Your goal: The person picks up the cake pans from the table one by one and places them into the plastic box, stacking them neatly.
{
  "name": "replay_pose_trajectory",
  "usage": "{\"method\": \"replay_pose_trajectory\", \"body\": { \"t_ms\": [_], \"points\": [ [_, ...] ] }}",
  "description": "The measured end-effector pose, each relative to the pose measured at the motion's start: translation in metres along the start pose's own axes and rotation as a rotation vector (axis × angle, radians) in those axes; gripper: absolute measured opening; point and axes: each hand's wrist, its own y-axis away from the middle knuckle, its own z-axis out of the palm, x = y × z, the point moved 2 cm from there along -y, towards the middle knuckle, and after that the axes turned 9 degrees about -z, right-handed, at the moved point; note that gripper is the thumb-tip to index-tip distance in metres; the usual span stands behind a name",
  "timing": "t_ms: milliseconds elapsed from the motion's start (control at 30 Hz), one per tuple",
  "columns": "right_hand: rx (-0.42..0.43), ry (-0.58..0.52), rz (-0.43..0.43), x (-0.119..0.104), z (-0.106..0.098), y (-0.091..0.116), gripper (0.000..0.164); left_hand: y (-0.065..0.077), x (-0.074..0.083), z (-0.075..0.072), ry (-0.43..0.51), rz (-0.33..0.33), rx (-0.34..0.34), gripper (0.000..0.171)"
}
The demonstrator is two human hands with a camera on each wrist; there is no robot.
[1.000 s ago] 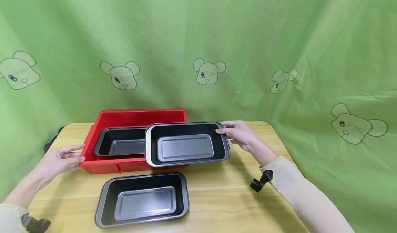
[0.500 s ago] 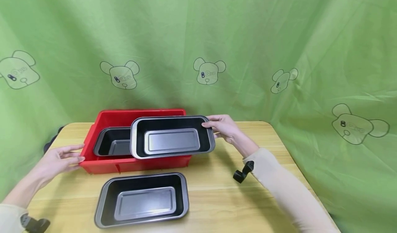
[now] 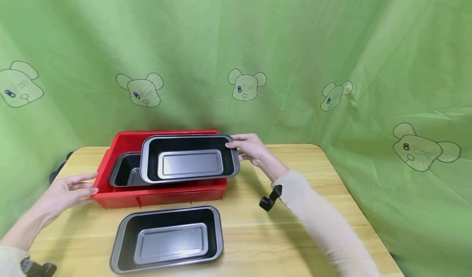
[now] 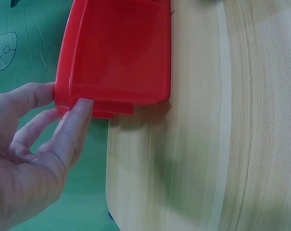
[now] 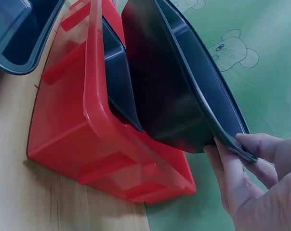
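Over the unlabelled red bin [image 3: 158, 191], right hand [image 3: 248, 148] pinches a loaf pan [image 3: 189, 159]; left hand [image 3: 68, 189] flat against it.

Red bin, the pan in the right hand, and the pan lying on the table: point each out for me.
Red bin [image 3: 162, 196]: head view, front wall.
Held pan [image 3: 189, 163]: head view, inner floor.
Pan on the table [image 3: 169, 242]: head view, inner floor.

The held pan [image 3: 189, 159] hides most of the lower pan [image 3: 123, 172], perhaps identical.

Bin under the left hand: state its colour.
Red bin; clearest in the head view.
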Motion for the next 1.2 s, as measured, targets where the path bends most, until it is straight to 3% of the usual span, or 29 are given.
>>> {"method": "replay_pose_trajectory", "body": {
  "t_ms": [300,667,800,1200],
  "points": [
    [0.0,-0.015,0.0,0.006,0.024,-0.013,0.043,0.0,-0.002,0.0,-0.006,0.027,-0.006,0.073],
    [0.023,-0.036,-0.016,0.013,0.055,-0.022,0.039,0.0,-0.004,0.001,0.079,0.044,-0.026,0.048],
    [0.029,-0.035,-0.001,0.017,0.064,-0.024,0.039,0.0,-0.004,0.001,0.094,0.044,-0.03,0.047],
    [0.01,-0.044,0.001,0.027,0.09,-0.034,0.042,0.001,0.0,0.001,-0.01,0.023,0.002,0.072]
  ]
}}
